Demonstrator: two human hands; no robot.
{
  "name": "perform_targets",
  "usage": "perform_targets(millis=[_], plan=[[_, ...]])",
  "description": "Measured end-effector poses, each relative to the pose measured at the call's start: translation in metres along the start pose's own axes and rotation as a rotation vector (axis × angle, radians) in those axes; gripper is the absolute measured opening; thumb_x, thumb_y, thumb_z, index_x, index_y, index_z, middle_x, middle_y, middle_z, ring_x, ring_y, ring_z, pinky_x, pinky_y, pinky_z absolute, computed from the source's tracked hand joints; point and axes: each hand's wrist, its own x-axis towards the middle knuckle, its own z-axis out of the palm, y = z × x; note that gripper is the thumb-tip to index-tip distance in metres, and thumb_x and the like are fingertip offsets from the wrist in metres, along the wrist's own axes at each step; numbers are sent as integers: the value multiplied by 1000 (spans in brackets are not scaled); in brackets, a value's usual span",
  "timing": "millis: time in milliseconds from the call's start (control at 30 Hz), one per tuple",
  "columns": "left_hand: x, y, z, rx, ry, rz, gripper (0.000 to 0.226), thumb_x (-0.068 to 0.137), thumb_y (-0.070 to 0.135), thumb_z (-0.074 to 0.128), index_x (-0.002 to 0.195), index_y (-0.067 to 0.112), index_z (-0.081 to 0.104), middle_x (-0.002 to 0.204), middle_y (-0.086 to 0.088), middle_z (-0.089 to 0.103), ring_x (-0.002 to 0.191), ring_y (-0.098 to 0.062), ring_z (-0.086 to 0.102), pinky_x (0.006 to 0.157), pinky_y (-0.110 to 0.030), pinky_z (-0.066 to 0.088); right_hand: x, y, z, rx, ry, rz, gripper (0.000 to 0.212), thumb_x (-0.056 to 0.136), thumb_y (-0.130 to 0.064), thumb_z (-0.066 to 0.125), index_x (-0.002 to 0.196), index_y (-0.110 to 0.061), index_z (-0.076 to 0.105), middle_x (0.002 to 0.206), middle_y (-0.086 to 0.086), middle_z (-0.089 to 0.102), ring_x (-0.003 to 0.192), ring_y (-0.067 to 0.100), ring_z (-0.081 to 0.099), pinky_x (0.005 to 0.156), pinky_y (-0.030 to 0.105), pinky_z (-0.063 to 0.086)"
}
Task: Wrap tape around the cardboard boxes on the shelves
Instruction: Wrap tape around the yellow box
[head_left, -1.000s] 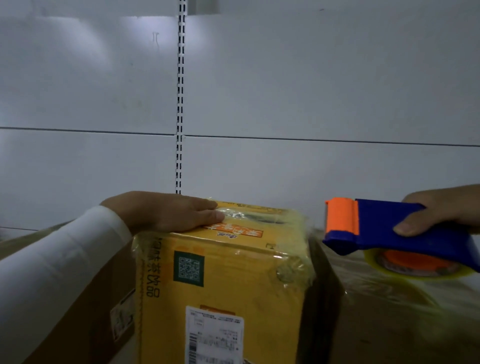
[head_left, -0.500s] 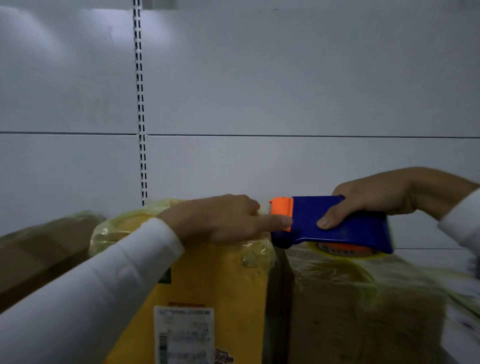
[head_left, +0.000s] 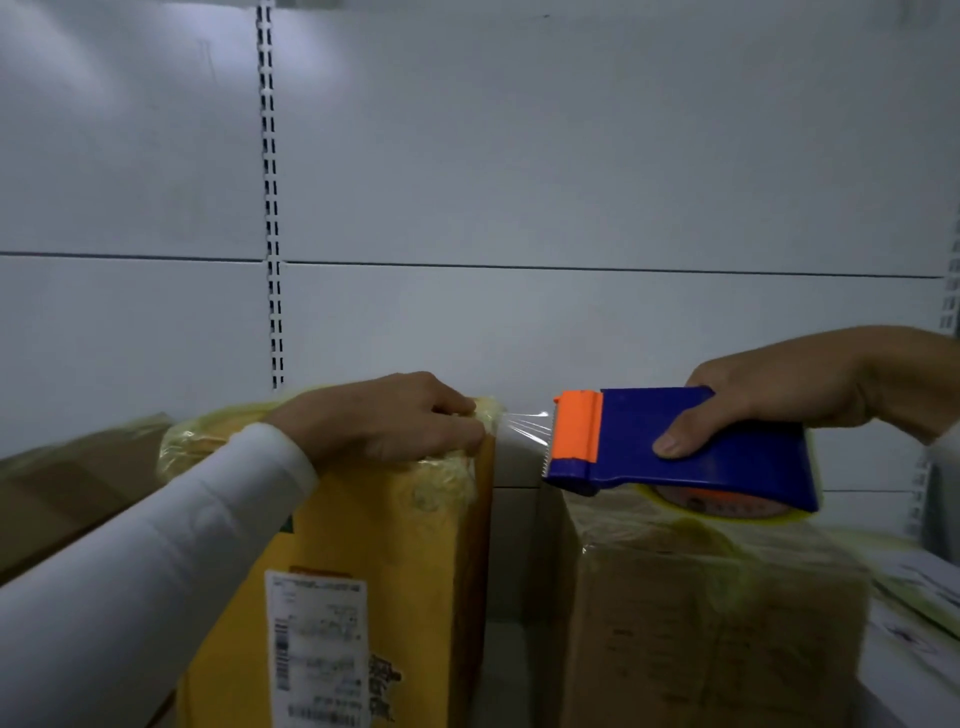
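Right hand (head_left: 779, 395) grips the blue tape dispenser (head_left: 691, 447): thumb curled over the near face, fingers wrapped behind the body. Left hand (head_left: 384, 421) presses down on the top right corner of the yellow box (head_left: 363, 545), fingers bent over the wrinkled tape there; whether it pinches the tape end can't be told.

Change vs 0.5 s ago: then the dispenser's orange nose touched the left fingertips. Now it has pulled away to the right, and a short span of clear tape (head_left: 524, 431) stretches taut between the box corner and the serrated blade. Left hand has stayed on the corner.

Materials: dispenser is hard plastic, wedge-shaped, with an orange front block and a toothed metal edge; the tape roll (head_left: 727, 506) under it is orange-cored with a yellowish rim. Yellow box is glossy printed cardboard with a white shipping label (head_left: 317, 639), its top layered in crinkled yellowish film. The brown box (head_left: 701, 623) to the right is plain cardboard, also film-wrapped and creased.

Clearance: a narrow dark gap separates the two boxes; the dispenser hangs just above the brown box's top. Another brown box (head_left: 67, 488) sits at the left behind the white sleeve (head_left: 156, 571). White back panel (head_left: 571, 182) with slotted upright (head_left: 270, 208) leaves open room above the box tops.
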Motion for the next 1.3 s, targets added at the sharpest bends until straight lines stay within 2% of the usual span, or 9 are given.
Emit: perform_targets(millis=[100,200,600,700,867,1000,1133,1200,1300], plan=[[0,-3,0,5,-25,45,61,78,56,42,127,23,58,114,6,62,87,-7,56,77,-27,44,-6,1,4,-15,28,50,48,73,-50,75,99,-10,69,89,6,76,71,15,71,61,21,52],[-3,-2,-1,25,-41,61,67,70,63,38,116,20,60,125,-7,60,113,-23,54,97,-37,42,0,-9,11,-29,77,101,41,75,-49,71,95,-13,70,85,3,77,70,13,71,60,22,53],[-12,-4,-6,27,-45,105,85,60,67,33,126,20,59,129,-6,58,114,-22,54,95,-35,43,47,-63,39,-491,224,248,39,78,-55,69,77,-20,52,83,1,62,78,19,63,79,32,53],[-14,-9,-8,30,-48,89,90,56,70,32,135,30,51,140,7,49,119,-13,48,100,-31,39,49,-54,36,-400,321,204,39,77,-55,70,76,-18,57,82,2,65,75,19,64,74,31,52],[-14,-19,-15,43,-98,63,97,52,73,33,141,34,42,145,9,43,124,-12,44,108,-39,36,40,-48,32,-264,391,118,39,79,-54,69,79,-17,56,79,2,65,74,18,65,68,26,50],[-23,-26,-27,46,-202,-4,89,57,75,40,141,45,35,148,11,39,130,-17,42,111,-44,34,31,-31,35,-179,471,49,46,78,-57,70,76,-12,60,72,4,66,62,15,61,57,22,43],[-28,-20,-32,152,-210,-71,74,70,63,39,142,49,31,156,16,20,142,-16,24,115,-43,25,23,-15,38,-45,471,-46,58,75,-57,70,93,-1,67,84,15,73,69,24,66,65,28,45],[-32,-16,-30,152,-190,-51,68,74,57,37,141,48,33,155,14,25,138,-15,31,112,-38,31,21,-10,40,-5,457,-91,60,75,-55,70,99,1,68,89,17,74,75,30,69,65,30,47],[-37,-18,-27,122,-181,-42,59,85,58,45,142,50,32,155,10,27,134,-17,37,108,-34,36,18,-10,45,4,452,-136,51,77,-51,70,95,-4,69,84,14,74,66,23,68,57,23,46]])
